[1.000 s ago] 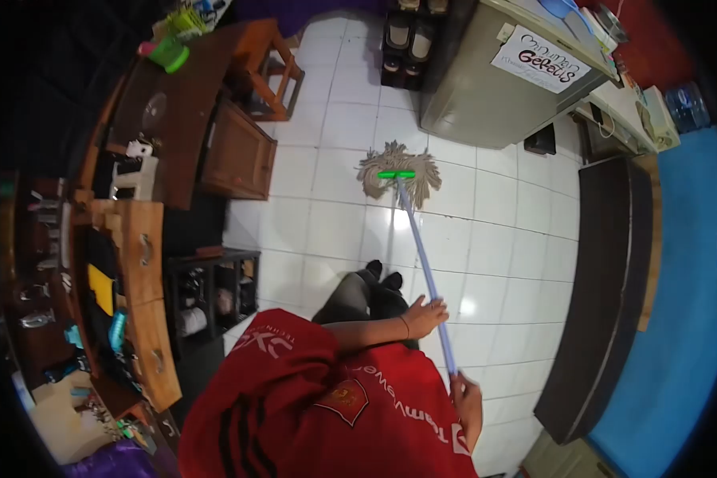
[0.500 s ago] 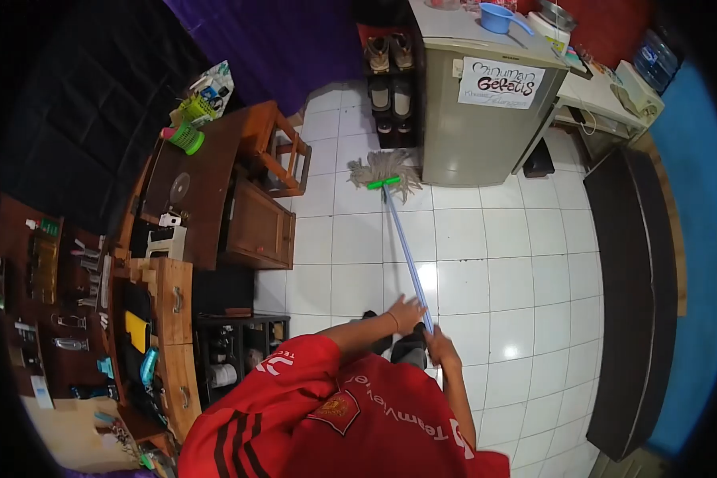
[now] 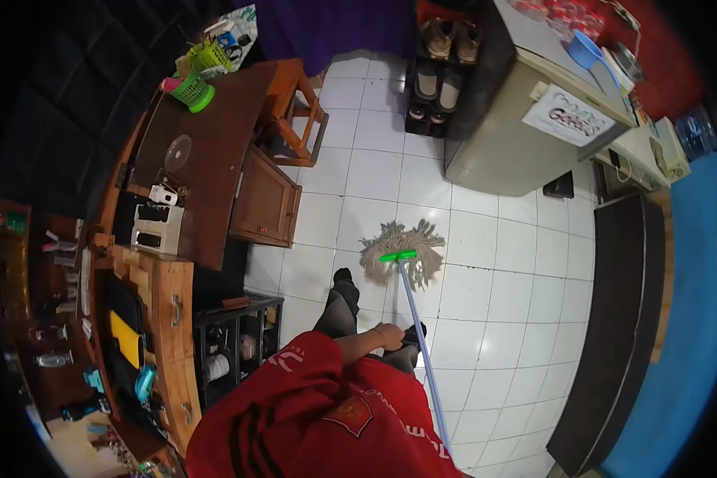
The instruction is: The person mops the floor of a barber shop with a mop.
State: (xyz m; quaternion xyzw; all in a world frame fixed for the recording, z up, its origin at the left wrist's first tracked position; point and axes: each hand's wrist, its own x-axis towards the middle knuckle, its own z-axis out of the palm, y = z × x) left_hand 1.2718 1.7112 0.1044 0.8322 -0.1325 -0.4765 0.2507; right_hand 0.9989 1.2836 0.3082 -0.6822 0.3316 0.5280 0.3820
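Note:
A string mop with a grey head (image 3: 426,243) and a green clamp (image 3: 398,256) rests on the white tiles in front of my feet. Its pale blue handle (image 3: 425,350) slants down to the right side of my red shirt, where the upper end is lost from sight. My left hand (image 3: 390,336) hangs over my right leg, left of the handle and apart from it. Its fingers look curled, with nothing visible in them. My right hand is out of view.
On the left stand a dark wooden desk (image 3: 215,131), a wooden stool (image 3: 303,119) and a drawer unit (image 3: 175,319). Ahead are a shoe rack (image 3: 413,119) and a fridge (image 3: 490,135). A long dark padded piece (image 3: 613,319) lines the right side.
The mop head has come closer to my feet. My left hand, fingers spread beside the handle before, is now lower and away from it. My right hand, earlier on the handle, has left the view.

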